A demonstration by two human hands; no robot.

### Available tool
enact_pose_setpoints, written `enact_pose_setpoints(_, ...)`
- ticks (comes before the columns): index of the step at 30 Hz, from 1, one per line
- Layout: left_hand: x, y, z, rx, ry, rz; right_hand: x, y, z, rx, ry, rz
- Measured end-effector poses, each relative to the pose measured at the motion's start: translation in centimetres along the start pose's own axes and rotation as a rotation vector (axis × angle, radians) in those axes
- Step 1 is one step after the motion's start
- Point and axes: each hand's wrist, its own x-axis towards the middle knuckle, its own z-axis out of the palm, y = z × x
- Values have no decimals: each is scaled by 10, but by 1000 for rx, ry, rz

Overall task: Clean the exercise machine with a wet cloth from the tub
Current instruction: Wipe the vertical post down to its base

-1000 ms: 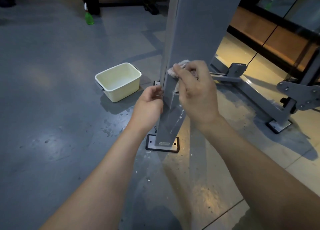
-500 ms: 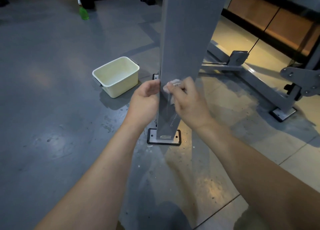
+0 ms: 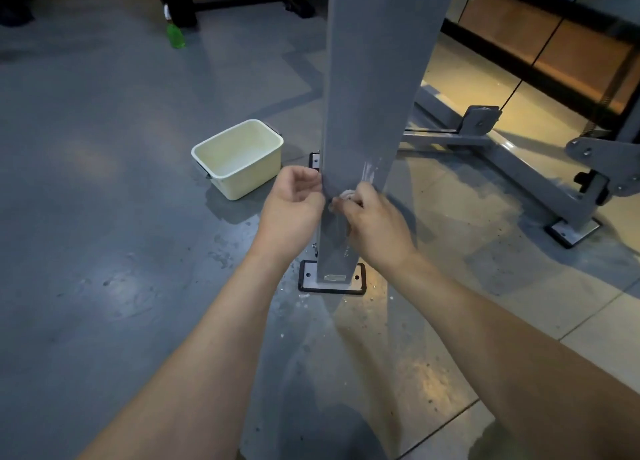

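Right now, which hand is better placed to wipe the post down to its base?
Right. The right hand holds the cloth against the post; the left hand only grips its edge.

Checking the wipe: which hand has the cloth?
The right hand, pinching the white cloth against the grey post; the left hand holds only the post's edge.

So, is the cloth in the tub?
No, the right hand presses the cloth on the post, away from the tub.
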Motion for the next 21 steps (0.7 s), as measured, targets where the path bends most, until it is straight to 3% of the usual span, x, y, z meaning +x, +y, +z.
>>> enact_pose_setpoints(6, 10, -9, -1, -20, 70, 25, 0, -2, -45, 107, 276, -33)
enact_pose_setpoints(11, 21, -9, 9, 18, 87, 74, 12, 11, -66, 118, 452, 45)
enact_pose_setpoints(15, 35, -22, 16, 61, 59, 102, 10, 18, -41, 66, 417, -3)
enact_pose_setpoints(19, 46, -30, 13, 92, 27, 79, -5, 21, -16, 136, 161, 22)
enact_pose_setpoints(21, 50, -29, 14, 106, 21, 75, -5, 18, -23, 125, 168, 29)
